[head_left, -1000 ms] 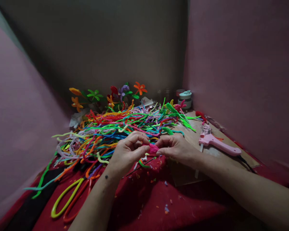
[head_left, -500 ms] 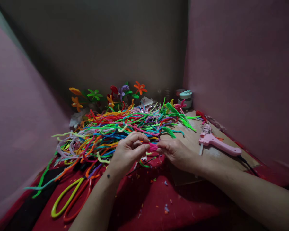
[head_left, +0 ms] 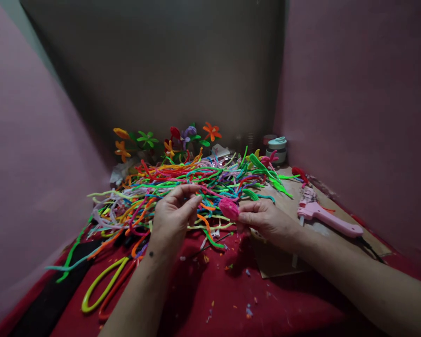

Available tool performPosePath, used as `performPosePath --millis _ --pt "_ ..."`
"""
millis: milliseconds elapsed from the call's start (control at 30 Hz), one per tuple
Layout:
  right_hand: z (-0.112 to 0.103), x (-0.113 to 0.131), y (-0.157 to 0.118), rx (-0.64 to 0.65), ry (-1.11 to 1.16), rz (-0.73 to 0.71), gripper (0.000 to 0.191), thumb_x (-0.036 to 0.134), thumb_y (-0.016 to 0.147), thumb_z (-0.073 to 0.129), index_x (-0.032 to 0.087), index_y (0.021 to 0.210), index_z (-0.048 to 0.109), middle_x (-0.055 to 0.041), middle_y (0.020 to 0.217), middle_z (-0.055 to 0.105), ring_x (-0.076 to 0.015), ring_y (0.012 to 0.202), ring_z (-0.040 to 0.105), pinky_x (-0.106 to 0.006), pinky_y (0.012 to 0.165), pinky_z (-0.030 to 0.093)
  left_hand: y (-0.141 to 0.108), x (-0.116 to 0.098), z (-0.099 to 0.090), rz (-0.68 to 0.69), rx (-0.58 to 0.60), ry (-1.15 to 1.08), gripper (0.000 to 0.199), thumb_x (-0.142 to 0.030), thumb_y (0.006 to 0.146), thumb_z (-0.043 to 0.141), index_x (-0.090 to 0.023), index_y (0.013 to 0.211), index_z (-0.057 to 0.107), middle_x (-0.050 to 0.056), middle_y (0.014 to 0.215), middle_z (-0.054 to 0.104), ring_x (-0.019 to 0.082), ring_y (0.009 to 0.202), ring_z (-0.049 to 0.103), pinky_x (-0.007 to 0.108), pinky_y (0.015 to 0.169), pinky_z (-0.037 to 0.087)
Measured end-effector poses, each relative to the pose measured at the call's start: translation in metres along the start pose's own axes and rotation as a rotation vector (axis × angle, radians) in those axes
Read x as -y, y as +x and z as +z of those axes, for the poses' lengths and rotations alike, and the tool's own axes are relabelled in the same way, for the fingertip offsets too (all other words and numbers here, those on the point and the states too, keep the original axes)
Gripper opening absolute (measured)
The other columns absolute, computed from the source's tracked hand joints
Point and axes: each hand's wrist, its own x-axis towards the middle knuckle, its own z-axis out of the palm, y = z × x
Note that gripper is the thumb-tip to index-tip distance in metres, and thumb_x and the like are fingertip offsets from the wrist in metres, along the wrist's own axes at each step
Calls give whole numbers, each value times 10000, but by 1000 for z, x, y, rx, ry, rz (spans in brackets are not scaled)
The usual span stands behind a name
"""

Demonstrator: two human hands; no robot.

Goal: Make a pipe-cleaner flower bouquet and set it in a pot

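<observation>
Pink fuzzy bud (head_left: pixel 228 208) is clamped in right hand (head_left: pixel 241 216), left hand (head_left: pixel 198 194) at its nine o'clock has fingertips apart, and pink glue gun (head_left: pixel 328 220) lies toward three o'clock.

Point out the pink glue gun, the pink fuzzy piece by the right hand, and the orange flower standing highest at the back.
Pink glue gun (head_left: pixel 331 222): head view, on its handle.
Pink fuzzy piece (head_left: pixel 228 208): head view, mid-body.
Orange flower (head_left: pixel 212 131): head view, at its centre.

Looking forward and down from the wearer's head, over both forearms, toward the cluttered desk (head_left: pixel 228 304) close below.
</observation>
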Motion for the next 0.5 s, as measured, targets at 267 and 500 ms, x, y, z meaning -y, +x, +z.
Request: performPosePath --millis 267,500 --pt "5 5 -5 -50 -194 -274 182 312 815 561 158 790 655 -17 735 577 -132 688 498 -252 646 385 -7 9 7 -73 50 -15 150 -285 668 699 -173 714 611 -80 403 429 37 316 342 155 308 229" --pt "4 2 -6 -161 -340 -432 150 265 839 539 176 809 656 -19 743 587 -138 712 523 -255 673 414 -10 3 10 -61 78 52 144 -293 715 645 -162 689 590 -78 379 415 36 322 332 153 332 233"
